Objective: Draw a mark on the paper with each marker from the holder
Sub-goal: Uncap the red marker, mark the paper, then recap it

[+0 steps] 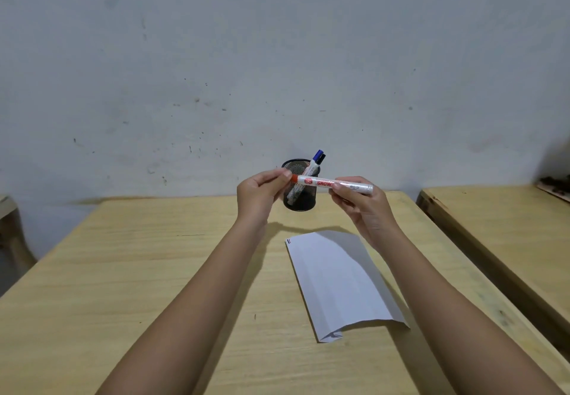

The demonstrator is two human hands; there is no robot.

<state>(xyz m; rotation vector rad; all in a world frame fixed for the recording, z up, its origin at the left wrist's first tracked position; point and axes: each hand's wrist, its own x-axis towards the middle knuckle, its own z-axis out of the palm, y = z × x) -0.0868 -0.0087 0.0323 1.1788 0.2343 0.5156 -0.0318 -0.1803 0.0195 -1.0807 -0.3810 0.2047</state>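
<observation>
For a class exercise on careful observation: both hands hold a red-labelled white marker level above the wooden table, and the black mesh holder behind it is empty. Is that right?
Not quite. The head view shows the black mesh holder is not empty: a blue-capped marker stands in it. The rest holds: left hand and right hand hold the red-labelled white marker level above the wooden table.

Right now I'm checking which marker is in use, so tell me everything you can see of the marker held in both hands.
The red marker has a white barrel with red print and a red collar at its left end. It is held about level in the air in front of the mesh holder, above the table. The left hand pinches the red end, hiding cap or tip; the right hand grips the barrel near its plain end. It touches nothing but the fingers.
</observation>
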